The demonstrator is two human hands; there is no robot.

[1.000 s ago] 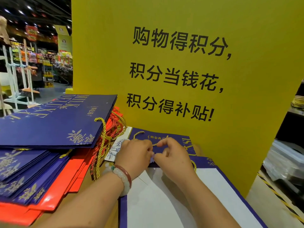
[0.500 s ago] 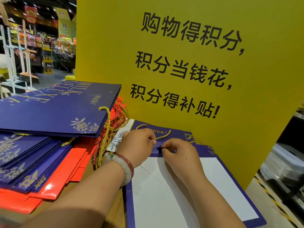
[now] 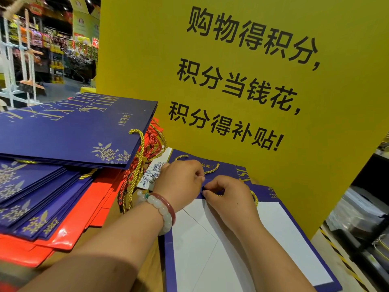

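Against the yellow sign (image 3: 136, 60), left hand (image 3: 181, 182) and right hand (image 3: 230, 196) pinch, apparently, the gold cord (image 3: 255, 198) at the rim of the purple bag (image 3: 270, 193); thread slowly, bag kept flat.

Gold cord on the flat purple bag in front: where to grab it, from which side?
Probably pinch the cord at its end by the bag's top edge, where the right hand holds it; the rest is a limp loop. Come from the near side: the yellow board stands close behind, stacked bags crowd the left.

Purple bag (image 3: 271, 191) (gold cord (image 3: 254, 197))
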